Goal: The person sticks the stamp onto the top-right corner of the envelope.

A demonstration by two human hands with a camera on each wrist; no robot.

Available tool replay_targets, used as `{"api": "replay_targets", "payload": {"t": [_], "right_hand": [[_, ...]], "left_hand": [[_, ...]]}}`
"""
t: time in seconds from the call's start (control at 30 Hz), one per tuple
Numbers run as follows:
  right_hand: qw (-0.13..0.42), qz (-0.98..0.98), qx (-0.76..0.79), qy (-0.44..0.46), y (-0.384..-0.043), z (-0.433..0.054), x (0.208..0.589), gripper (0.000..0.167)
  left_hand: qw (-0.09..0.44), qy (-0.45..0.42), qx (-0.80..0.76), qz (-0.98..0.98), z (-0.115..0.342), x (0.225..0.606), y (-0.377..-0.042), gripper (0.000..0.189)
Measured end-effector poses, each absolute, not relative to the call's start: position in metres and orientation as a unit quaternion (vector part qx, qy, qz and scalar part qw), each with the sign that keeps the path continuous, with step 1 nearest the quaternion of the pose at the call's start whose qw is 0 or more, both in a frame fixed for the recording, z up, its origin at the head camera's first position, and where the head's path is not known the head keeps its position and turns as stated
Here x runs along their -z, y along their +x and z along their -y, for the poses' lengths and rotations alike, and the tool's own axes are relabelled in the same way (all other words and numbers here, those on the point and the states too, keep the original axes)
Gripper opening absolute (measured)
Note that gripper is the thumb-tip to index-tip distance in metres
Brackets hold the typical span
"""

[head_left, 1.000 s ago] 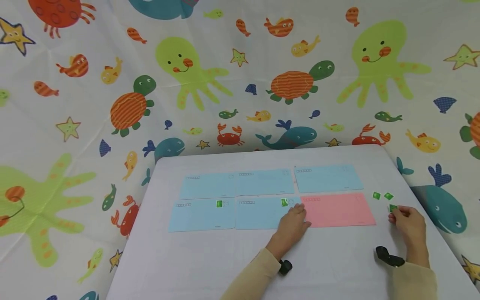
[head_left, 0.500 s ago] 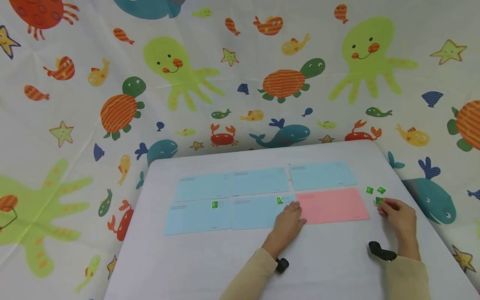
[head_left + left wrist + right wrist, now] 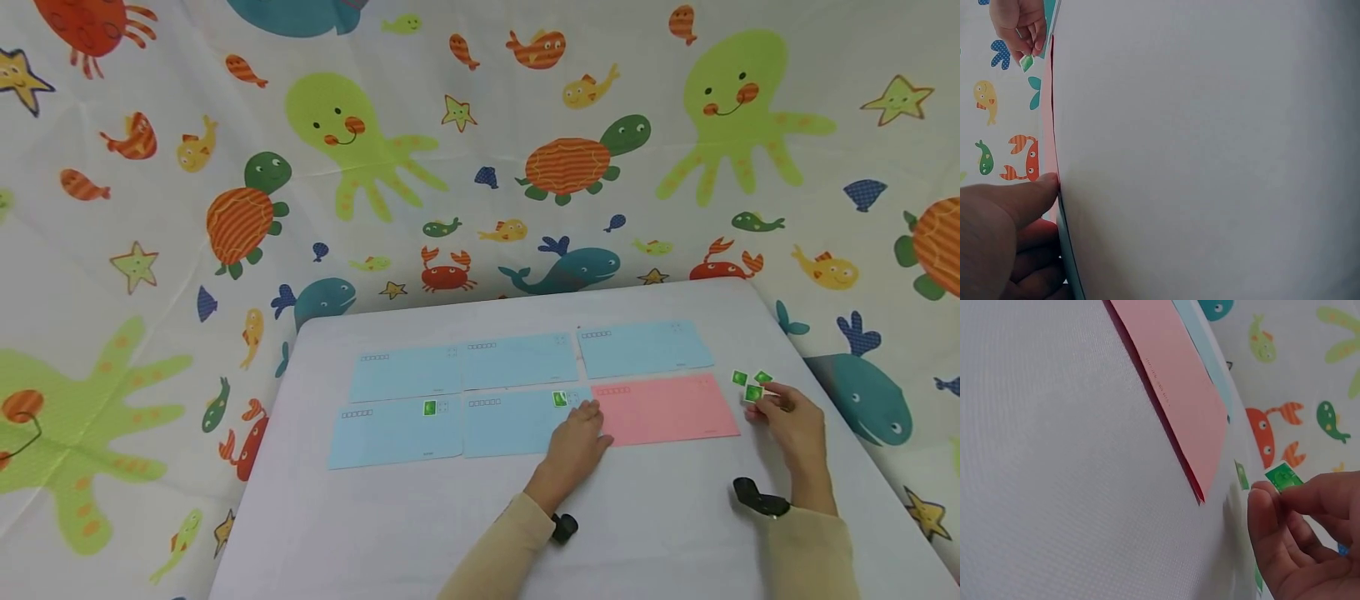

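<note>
My right hand [image 3: 797, 425] pinches a small green stamp [image 3: 753, 393] with a white border between thumb and fingertips, to the right of the pink envelope [image 3: 667, 412]. In the right wrist view the held stamp [image 3: 1284, 477] is tilted and raised off the table. Loose green stamps [image 3: 739, 377] lie just behind it, one of them partly covered. My left hand [image 3: 573, 450] rests, fingers extended, where the lower middle blue envelope [image 3: 510, 433] meets the pink one. That blue envelope carries a green stamp [image 3: 559, 399] near its upper right corner.
Another stamped blue envelope [image 3: 393, 437] lies at the lower left. Behind are three more blue envelopes [image 3: 647, 352] in a row, without green stamps. All lie on a white-covered table [image 3: 645, 533], with a sea-animal cloth [image 3: 480, 150] hanging behind it.
The right hand has moved slightly left and away from me with its stamp, closer to the loose stamps. The left hand keeps its place on the envelopes. The head view has shifted a little.
</note>
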State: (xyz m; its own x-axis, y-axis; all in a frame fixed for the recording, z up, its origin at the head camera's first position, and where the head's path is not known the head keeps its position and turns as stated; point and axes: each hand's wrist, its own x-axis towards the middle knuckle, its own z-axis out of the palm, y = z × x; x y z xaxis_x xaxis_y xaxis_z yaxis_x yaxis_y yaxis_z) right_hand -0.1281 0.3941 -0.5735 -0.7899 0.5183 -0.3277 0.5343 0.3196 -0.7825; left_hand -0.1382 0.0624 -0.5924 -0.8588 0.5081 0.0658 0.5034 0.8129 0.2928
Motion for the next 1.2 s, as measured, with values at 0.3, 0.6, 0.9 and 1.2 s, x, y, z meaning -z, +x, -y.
{"api": "replay_targets", "payload": {"t": [0.3,0.6,0.9,1.2], "right_hand": [[0.019,-0.802,0.493,0.336,-0.129,-0.388,0.571,0.06],[0.0,-0.806,0.488,0.334,-0.13,-0.389,0.566,0.055],[0.0,-0.815,0.472,0.335,-0.132,-0.388,0.565,0.054],[-0.011,-0.818,0.485,0.31,-0.13,-0.381,0.565,0.046]], "left_hand": [[0.012,0.26,-0.152,-0.954,-0.063,0.595,-0.139,0.04],[0.018,0.255,-0.158,-0.954,-0.064,0.596,-0.139,0.041],[0.02,0.255,-0.161,-0.953,-0.064,0.597,-0.139,0.041],[0.016,0.259,-0.159,-0.953,-0.063,0.597,-0.139,0.04]]}}
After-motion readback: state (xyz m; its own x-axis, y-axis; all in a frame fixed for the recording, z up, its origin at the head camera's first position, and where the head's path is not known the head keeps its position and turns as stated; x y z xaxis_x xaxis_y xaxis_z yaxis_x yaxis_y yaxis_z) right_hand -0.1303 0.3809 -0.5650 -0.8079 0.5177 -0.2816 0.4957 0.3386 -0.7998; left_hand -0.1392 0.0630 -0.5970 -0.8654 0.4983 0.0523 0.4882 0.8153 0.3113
